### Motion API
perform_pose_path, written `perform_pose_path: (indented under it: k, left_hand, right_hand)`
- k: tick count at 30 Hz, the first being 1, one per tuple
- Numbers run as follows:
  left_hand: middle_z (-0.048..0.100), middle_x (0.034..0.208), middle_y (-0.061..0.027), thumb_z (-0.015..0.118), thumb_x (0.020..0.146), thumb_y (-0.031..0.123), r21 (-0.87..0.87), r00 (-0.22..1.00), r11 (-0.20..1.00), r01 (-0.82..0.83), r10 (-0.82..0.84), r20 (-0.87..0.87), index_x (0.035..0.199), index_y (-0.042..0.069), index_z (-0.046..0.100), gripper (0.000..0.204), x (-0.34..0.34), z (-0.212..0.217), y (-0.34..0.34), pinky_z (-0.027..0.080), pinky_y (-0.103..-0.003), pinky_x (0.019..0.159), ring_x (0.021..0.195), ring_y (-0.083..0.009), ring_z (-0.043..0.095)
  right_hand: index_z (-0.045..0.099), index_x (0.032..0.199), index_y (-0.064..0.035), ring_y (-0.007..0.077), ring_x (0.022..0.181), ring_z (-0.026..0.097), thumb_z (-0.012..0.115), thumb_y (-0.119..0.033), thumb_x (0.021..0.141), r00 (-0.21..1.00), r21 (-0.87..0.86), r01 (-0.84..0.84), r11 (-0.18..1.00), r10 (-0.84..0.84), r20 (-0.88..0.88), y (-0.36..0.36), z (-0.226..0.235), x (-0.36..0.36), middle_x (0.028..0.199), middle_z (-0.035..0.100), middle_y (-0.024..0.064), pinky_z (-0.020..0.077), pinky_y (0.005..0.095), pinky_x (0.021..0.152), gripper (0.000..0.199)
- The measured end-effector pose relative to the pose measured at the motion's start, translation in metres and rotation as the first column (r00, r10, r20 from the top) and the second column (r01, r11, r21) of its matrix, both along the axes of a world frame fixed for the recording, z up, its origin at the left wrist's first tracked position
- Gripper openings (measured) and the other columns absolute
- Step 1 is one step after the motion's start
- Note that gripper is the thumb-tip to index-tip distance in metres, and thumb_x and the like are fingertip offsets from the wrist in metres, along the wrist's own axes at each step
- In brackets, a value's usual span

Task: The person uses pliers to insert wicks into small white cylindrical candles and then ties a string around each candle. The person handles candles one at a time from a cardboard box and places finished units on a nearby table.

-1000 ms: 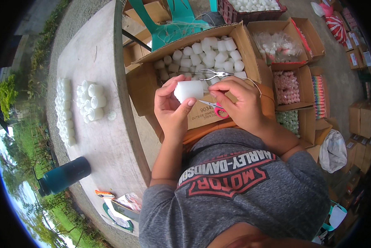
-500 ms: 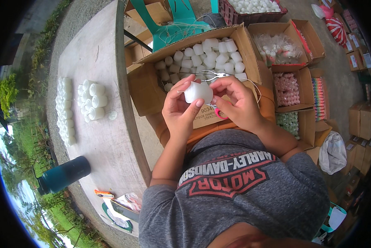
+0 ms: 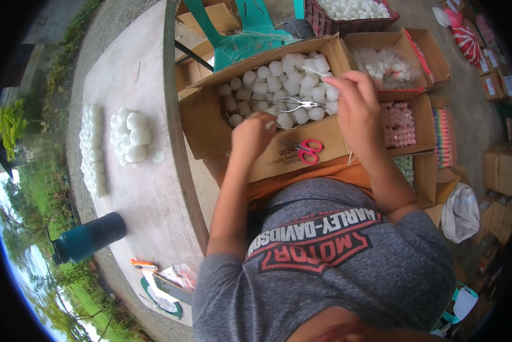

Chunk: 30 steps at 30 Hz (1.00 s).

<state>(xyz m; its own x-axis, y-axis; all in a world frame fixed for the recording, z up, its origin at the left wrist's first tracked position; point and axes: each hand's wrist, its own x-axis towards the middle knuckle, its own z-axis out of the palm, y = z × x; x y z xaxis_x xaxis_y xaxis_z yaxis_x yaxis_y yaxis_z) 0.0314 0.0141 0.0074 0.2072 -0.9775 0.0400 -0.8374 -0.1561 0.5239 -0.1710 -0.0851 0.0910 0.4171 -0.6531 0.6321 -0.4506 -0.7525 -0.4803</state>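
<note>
In front of me is an open cardboard box (image 3: 210, 131) full of white wax-like cylinders (image 3: 276, 84). My left hand (image 3: 252, 137) is closed over the box's near left part, its fingers curled. A small white bit shows at its fingertips, but what it holds is mostly hidden. Farther right and higher, my right hand (image 3: 355, 100) pinches a short white cord (image 3: 316, 72) that sticks out to the left over the cylinders. Pliers (image 3: 304, 104) with white handles lie on the cylinders between my hands. Pink-handled scissors (image 3: 309, 151) rest on the box's near flap.
On the table (image 3: 159, 199) at left stand rows of white cylinders (image 3: 93, 151), a dark teal bottle (image 3: 90, 236) and an orange cutter (image 3: 144, 265). A green chair (image 3: 239, 48) is beyond the box. Cartons of pink pieces (image 3: 397, 124) and a maroon crate (image 3: 347, 25) stand right and behind.
The white cylinder both hands held together is no longer visible in them. My hands have parted, the right moving up and right with the cord. The scissors now show fully on the flap.
</note>
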Motion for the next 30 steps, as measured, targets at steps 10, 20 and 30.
perform_pose_path:
  k: [10, 20, 30]
  left_hand:
    - [0.063, 0.086, -0.0007, 0.059, 0.076, 0.016, 0.389, 0.665, 0.91, 0.142, -0.379, 0.644, 0.075, 0.016, 0.068, 0.009, -0.019, -0.083, -0.05, 0.043, -0.037, 0.073, 0.08, -0.0186, 0.064]
    - [0.065, 0.09, -0.0048, 0.058, 0.078, 0.018, 0.338, 0.958, 0.94, 0.044, -0.136, 0.252, 0.08, 0.016, 0.07, 0.012, 0.006, -0.041, -0.037, 0.048, -0.036, 0.07, 0.085, -0.0242, 0.065]
    - [0.064, 0.096, -0.0046, 0.061, 0.088, 0.019, -0.036, 0.067, 0.997, -0.069, -0.031, -0.997, 0.098, 0.006, 0.063, 0.017, 0.047, -0.036, 0.011, 0.045, -0.023, 0.063, 0.074, -0.0109, 0.056]
  right_hand:
    - [0.063, 0.084, -0.0073, 0.0286, 0.092, 0.057, 0.054, -0.011, 0.078, 0.757, 0.32, -0.259, 0.911, 0.397, -0.518, -0.002, -0.144, 0.036, 0.09, 0.06, 0.0103, 0.0461, 0.0425, 0.081, 0.012]
    - [0.066, 0.097, -0.0062, 0.0282, 0.089, 0.061, 0.052, -0.025, 0.086, 0.522, 0.514, -0.137, 0.847, 0.503, -0.689, -0.017, -0.154, 0.056, 0.091, 0.066, 0.0123, 0.0483, 0.0394, 0.076, 0.025]
    - [0.064, 0.093, -0.0031, 0.0119, 0.071, 0.055, 0.057, -0.015, 0.089, 0.908, 0.786, -0.391, 0.478, 0.342, 0.243, -0.026, -0.112, 0.058, 0.081, 0.062, 0.0038, 0.0445, 0.0261, 0.067, 0.014]
